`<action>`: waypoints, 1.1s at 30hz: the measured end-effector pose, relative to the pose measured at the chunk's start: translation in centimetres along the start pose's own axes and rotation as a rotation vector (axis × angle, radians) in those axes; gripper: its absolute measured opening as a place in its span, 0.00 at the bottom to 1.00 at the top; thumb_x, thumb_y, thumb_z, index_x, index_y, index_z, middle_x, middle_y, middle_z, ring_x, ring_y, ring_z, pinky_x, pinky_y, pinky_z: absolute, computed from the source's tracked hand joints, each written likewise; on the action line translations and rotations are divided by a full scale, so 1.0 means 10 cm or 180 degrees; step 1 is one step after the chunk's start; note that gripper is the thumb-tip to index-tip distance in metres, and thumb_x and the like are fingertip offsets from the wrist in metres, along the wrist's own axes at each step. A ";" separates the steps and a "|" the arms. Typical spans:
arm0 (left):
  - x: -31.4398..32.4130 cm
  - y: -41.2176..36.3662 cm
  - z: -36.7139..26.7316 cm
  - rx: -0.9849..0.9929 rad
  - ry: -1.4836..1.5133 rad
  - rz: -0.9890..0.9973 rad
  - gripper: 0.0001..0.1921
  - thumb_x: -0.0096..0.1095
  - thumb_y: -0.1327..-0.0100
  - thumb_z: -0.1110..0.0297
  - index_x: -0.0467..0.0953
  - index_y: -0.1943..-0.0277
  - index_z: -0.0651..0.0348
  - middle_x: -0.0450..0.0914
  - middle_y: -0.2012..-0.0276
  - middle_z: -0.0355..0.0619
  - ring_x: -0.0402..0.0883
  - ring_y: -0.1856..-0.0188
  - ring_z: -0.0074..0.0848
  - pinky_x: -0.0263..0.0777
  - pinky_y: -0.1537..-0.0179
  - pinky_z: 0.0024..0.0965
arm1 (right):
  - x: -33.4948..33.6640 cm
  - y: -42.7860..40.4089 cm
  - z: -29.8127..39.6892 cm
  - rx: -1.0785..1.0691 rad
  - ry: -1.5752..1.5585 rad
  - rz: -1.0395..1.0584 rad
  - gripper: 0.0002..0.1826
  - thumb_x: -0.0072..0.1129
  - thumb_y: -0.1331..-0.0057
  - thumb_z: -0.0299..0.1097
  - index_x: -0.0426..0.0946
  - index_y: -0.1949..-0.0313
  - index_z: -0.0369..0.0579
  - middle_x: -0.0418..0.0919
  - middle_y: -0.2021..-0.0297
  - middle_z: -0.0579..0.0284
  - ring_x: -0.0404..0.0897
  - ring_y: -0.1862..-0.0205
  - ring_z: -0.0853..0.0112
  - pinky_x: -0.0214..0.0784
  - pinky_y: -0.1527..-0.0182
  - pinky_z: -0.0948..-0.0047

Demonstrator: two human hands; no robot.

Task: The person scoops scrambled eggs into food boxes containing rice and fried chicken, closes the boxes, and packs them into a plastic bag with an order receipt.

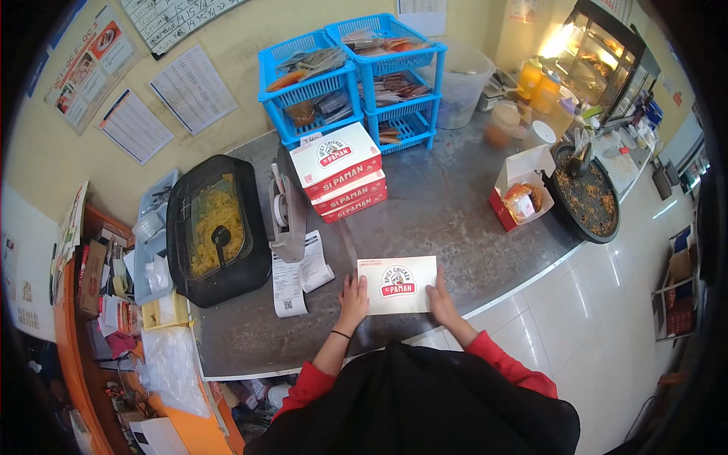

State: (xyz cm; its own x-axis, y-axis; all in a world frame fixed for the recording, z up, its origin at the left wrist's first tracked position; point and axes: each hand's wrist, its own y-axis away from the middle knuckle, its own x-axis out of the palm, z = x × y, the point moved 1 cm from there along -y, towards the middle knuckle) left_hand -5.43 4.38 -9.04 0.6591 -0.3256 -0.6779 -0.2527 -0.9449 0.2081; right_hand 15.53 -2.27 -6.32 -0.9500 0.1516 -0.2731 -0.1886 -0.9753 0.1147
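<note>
Between my hands is a closed white cardboard food box (pixel 398 284) with a printed lid, near the front edge of the metal counter (pixel 421 222). My left hand (pixel 355 298) grips its left side and my right hand (pixel 442 298) its right side. Beyond it, a stack of three red-and-white food boxes (pixel 336 153) stands against blue plastic basket racks (pixel 398 60). To the right sits an open food box (pixel 503 213) holding fried food (pixel 532 196) and a wrapped item (pixel 520 209). Printed receipts (pixel 290 290) lie left of my left hand, beside a grey tape dispenser (pixel 289 222).
A black tub of yellow rice (pixel 216 199) with a black spoon (pixel 220 244) stands left. At right are a dark round pan (pixel 606 224) with crumbs, sauce bottles (pixel 530 77) and a lit food display case (pixel 597 62). The counter's front edge curves near my body.
</note>
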 end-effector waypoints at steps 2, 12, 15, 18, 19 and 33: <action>-0.10 0.08 -0.24 0.0044 0.0070 -0.0347 0.30 0.32 0.41 0.49 0.50 0.42 0.62 0.51 0.43 0.55 0.46 0.40 0.43 0.37 0.44 0.49 | 0.01 0.02 0.15 -0.0557 0.0822 -0.0187 0.34 0.39 0.41 0.38 0.36 0.42 0.34 0.43 0.43 0.39 0.42 0.40 0.55 0.35 0.41 0.65; -0.35 0.15 -0.48 0.2521 -0.1264 -0.0077 0.29 0.56 0.58 0.45 0.68 0.51 0.45 0.57 0.44 0.48 0.51 0.41 0.38 0.44 0.46 0.52 | -0.28 -0.08 0.43 -0.2650 0.2678 0.1132 0.27 0.49 0.47 0.48 0.61 0.48 0.57 0.49 0.43 0.50 0.48 0.41 0.53 0.50 0.46 0.53; -0.33 0.11 -0.46 0.2553 -0.1489 -0.0195 0.25 0.56 0.56 0.50 0.68 0.52 0.45 0.60 0.45 0.45 0.53 0.41 0.34 0.48 0.47 0.51 | -0.32 -0.18 0.22 -0.2580 0.2702 0.1316 0.25 0.49 0.46 0.46 0.61 0.48 0.61 0.49 0.43 0.50 0.49 0.42 0.54 0.51 0.46 0.54; -0.34 0.15 -0.48 0.2501 -0.1562 -0.0181 0.24 0.56 0.54 0.51 0.68 0.52 0.44 0.60 0.46 0.44 0.53 0.42 0.34 0.51 0.48 0.50 | -0.33 -0.20 0.22 -0.2581 0.2700 0.1300 0.24 0.49 0.46 0.43 0.61 0.48 0.63 0.50 0.43 0.52 0.49 0.42 0.53 0.50 0.46 0.56; -0.36 0.17 -0.51 0.2438 -0.1470 -0.0178 0.23 0.55 0.54 0.51 0.69 0.53 0.44 0.60 0.46 0.45 0.53 0.42 0.36 0.52 0.49 0.50 | -0.33 -0.17 0.25 -0.2585 0.2702 0.1316 0.24 0.49 0.46 0.43 0.61 0.48 0.63 0.50 0.43 0.52 0.49 0.42 0.53 0.50 0.46 0.56; -0.22 -0.23 -0.36 0.1944 -0.1348 -0.1248 0.19 0.50 0.48 0.56 0.66 0.50 0.40 0.59 0.45 0.46 0.53 0.43 0.45 0.52 0.47 0.43 | 1.28 -0.82 1.35 -0.1473 0.0555 0.0710 0.21 0.55 0.49 0.40 0.69 0.58 0.40 0.71 0.76 0.52 0.74 0.73 0.68 0.67 0.72 0.71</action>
State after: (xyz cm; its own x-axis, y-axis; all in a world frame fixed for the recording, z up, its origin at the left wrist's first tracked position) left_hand -3.71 7.10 -5.49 0.4883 0.1780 -0.8543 -0.4802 -0.7626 -0.4333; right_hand 1.53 9.82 2.18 -0.8916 -0.0578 -0.4491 0.1797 -0.9555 -0.2340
